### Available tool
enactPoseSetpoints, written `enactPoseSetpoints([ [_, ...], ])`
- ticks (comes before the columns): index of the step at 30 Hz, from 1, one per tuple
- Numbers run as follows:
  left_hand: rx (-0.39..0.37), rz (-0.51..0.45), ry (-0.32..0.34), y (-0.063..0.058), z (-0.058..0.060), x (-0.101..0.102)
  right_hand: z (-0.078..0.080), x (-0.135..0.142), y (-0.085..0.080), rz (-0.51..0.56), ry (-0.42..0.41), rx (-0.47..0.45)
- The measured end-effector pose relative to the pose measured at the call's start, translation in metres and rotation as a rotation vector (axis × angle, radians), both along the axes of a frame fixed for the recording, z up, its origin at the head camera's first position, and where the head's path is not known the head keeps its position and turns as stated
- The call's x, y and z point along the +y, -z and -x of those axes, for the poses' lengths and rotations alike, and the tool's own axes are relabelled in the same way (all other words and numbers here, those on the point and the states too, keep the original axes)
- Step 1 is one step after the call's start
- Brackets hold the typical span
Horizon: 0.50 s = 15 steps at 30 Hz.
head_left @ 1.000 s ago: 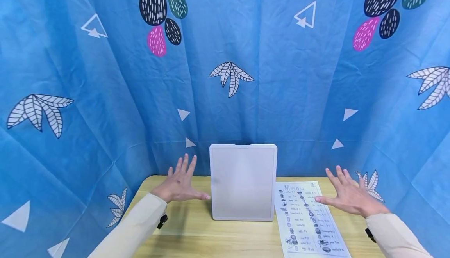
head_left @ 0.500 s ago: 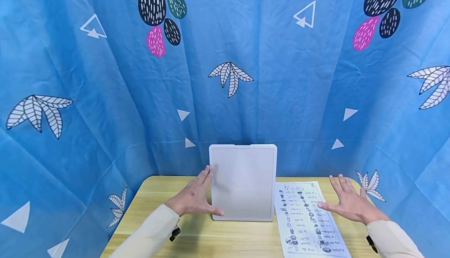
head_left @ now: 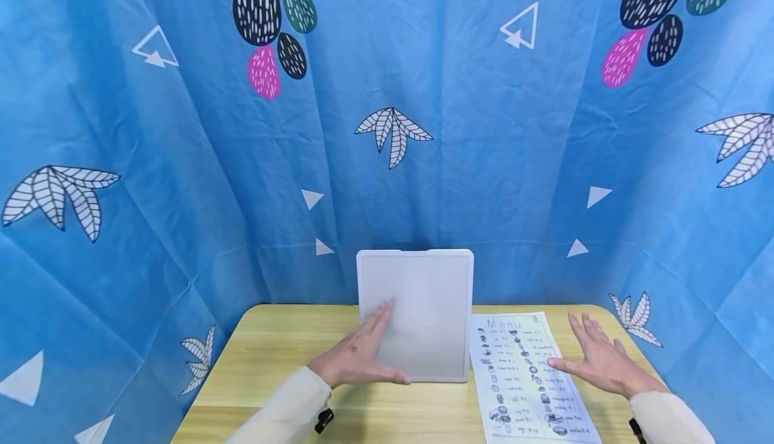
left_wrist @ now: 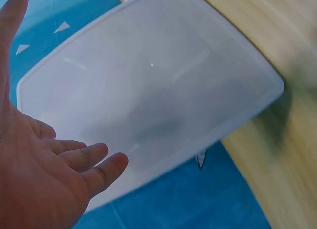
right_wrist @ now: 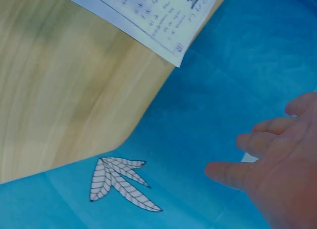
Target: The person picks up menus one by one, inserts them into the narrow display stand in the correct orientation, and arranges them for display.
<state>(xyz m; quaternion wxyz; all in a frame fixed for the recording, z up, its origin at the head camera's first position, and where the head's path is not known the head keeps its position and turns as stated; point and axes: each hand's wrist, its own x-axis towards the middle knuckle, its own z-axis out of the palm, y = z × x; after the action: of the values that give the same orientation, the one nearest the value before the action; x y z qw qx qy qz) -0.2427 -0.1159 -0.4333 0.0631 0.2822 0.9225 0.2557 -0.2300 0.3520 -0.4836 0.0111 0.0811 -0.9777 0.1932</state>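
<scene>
A white board [head_left: 423, 309] with a pale frame stands upright near the back of the table, also filling much of the left wrist view. In front of its lower left part is my left hand [head_left: 359, 353], fingers spread and nothing in its grasp; the left wrist view shows a gap between fingertips and board [left_wrist: 148, 90]. My right hand [head_left: 607, 360] hovers by the right side of a paper sheet [head_left: 526, 377] headed "Menu", its fingers spread and holding nothing. The right wrist view has this hand [right_wrist: 282, 159] apart from the paper's corner [right_wrist: 168, 45].
The light wooden table [head_left: 272, 343] has rounded back corners. A blue curtain [head_left: 508, 182] with leaf, triangle and drop prints hangs behind it and along both sides. Dark straps or devices sit at both wrists.
My left hand has moved right and a little nearer the person, from beside the board to in front of it. My right hand has lowered slightly. Board and paper stay put.
</scene>
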Motion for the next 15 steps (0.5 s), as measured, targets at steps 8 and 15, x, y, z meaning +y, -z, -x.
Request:
enactPoseSetpoints([
  [8,-0.042,-0.024,-0.022,0.015,-0.003,0.020,-0.002,-0.002,0.011,0.044,0.008,-0.003],
  [15,-0.100,-0.076,-0.028,0.025,-0.004,0.036,0.001,0.002,0.022,0.111,0.015,-0.061],
])
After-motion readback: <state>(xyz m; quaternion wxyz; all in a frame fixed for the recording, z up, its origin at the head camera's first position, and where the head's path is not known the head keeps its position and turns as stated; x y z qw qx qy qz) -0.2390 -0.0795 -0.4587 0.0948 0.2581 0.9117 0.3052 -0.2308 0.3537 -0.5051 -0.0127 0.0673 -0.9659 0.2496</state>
